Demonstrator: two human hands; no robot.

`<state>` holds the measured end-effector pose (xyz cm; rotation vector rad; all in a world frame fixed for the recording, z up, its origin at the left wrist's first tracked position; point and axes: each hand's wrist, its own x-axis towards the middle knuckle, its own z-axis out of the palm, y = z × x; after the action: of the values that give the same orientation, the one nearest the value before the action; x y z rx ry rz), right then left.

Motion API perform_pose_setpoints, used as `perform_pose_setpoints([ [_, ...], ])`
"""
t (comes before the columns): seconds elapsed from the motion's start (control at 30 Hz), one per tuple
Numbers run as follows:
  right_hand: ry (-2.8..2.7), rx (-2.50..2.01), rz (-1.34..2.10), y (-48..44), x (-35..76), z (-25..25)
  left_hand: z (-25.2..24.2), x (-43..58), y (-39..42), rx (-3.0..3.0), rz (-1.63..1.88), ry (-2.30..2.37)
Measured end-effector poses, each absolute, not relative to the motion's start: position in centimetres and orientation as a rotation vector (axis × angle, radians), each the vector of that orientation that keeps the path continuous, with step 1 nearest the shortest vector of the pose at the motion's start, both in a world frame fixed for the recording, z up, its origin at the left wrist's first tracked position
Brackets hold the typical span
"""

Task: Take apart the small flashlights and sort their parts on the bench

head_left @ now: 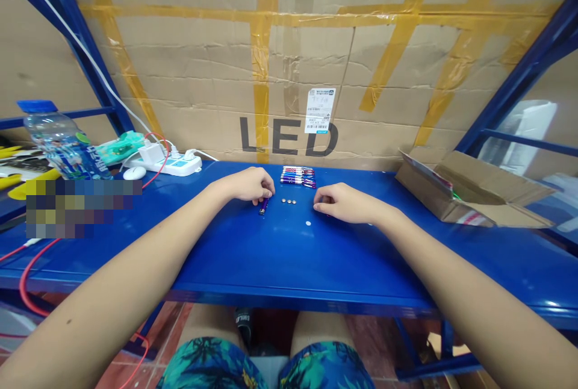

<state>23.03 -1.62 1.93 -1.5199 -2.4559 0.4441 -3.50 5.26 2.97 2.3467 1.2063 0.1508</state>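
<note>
Small workshop, blue metal bench (289, 262), taped cardboard wall (203, 76)

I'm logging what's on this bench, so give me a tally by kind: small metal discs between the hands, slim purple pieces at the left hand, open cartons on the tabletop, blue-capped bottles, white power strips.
Small metal discs: 3
Slim purple piece at the left hand: 1
Open carton: 1
Blue-capped bottle: 1
White power strip: 1
Total: 7

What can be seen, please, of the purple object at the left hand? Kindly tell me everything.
The purple object is slim and shiny, perhaps metal, with a silvery near end. It slants, that end toward the person, over the blue tabletop, left of three small discs. The left hand holds and hides its far part; whether it touches the tabletop is unclear.
</note>
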Motion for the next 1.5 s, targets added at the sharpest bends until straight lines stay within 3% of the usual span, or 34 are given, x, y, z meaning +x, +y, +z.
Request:
perform_pose_setpoints([
  [0.87, -2.358, -1.515, 0.455, -1.3, 23.4, 2.0, 3.3, -2.8, 4.5, 2.349, 0.174, 1.201],
  [1.03, -2.228, -1.535, 0.339, -0.4, 24.3, 1.6, 3.0, -3.1, 4.8, 2.332, 0.169, 1.243],
  [1.27, -2.154, -1.522, 0.236, 1.2, 24.5, 0.5, 2.0, -1.9, 6.4, 2.712, 0.584, 1.153],
  [1.5, -2.488, -1.290, -0.040, 3.6, 23.2, -0.7, 1.2, 0.6, 7.4, 2.876, 0.394, 0.962],
])
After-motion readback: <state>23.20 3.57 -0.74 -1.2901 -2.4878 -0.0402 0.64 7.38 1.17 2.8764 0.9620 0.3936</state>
